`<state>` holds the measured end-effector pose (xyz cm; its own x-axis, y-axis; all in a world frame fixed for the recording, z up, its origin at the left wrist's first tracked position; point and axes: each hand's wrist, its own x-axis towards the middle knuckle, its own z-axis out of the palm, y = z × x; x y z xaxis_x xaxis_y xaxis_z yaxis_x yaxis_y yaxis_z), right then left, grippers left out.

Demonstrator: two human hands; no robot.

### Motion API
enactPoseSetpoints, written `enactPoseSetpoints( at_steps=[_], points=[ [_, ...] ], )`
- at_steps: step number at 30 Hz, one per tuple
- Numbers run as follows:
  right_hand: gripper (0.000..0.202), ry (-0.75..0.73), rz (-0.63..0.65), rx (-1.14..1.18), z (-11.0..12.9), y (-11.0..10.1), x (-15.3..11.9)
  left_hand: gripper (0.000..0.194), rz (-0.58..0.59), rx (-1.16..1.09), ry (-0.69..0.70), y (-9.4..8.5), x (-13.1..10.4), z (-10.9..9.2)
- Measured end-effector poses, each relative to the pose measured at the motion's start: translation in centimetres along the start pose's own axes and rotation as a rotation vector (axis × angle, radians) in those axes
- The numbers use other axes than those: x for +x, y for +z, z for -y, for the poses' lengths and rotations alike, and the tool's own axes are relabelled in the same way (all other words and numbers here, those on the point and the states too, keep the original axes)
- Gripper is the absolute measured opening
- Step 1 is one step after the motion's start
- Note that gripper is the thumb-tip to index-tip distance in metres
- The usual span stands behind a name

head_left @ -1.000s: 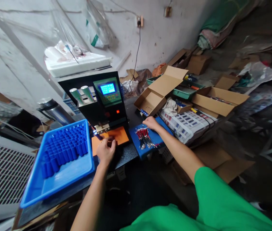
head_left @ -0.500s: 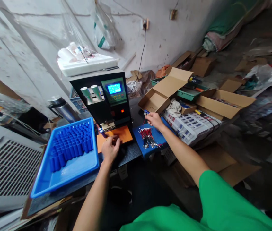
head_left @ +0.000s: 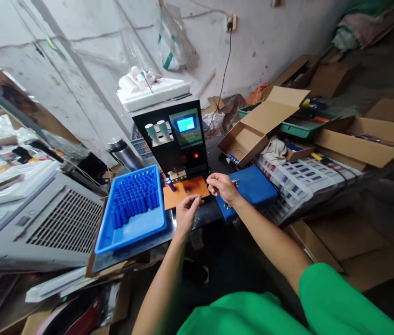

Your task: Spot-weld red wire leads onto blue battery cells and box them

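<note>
Running from the left, a pale grey louvred housing stands close to a dark tabletop with a straight front edge. On that tabletop sits a shallow, smooth blue plastic tray; upright, round blue cylinders stand packed in rows toward its far side, while its glossy floor shows along the near side. Just right of the tray's rim lies a flat orange board, with a single blue cylinder upright near its far left corner, beside the metal head of a black boxy machine with a lit blue screen.

Over the board's near right edge is the left hand, thumb and forefinger drawn together at the lower end of a thin dark wire; whether they grip it is too small to tell. The right hand appears to pinch the wire's upper end, so the wire spans the narrow gap between the hands. Behind the right hand, a partly hidden wire bundle rests on a flat-topped blue block. Beyond that block's right edge is a white, slotted plastic crate, with an open brown cardboard box at its far left.
</note>
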<state>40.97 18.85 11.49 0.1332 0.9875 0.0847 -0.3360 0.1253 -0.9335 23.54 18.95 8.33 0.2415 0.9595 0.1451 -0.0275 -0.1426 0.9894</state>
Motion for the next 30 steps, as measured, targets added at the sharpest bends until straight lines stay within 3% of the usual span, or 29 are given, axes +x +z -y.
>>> enactPoseSetpoints(
  at_steps=[8,13,19,22,26,30],
  points=[
    [0.045,-0.041,0.057,0.034,-2.2,1.8,-1.0,0.043,-0.063,-0.106,-0.065,-1.3,-0.5,0.2],
    [0.037,-0.040,0.170,-0.080,-4.4,3.2,-1.7,0.039,-0.037,-0.036,-0.010,-2.1,-0.8,0.0],
    [0.034,-0.051,0.163,-0.165,-5.8,3.7,-1.2,0.038,-0.039,0.048,0.016,-2.9,-0.9,0.6],
    [0.034,-0.091,0.054,-0.186,-6.3,3.6,-0.6,0.038,-0.195,0.188,0.041,-3.6,0.2,0.8],
    [0.040,-0.116,-0.063,-0.176,-6.8,3.2,0.1,0.035,-0.510,0.621,0.093,-5.0,3.4,0.5],
    [0.040,-0.139,-0.087,-0.204,-6.8,2.9,0.7,0.036,-0.578,0.940,-0.034,-5.5,6.3,0.1]
  ],
)
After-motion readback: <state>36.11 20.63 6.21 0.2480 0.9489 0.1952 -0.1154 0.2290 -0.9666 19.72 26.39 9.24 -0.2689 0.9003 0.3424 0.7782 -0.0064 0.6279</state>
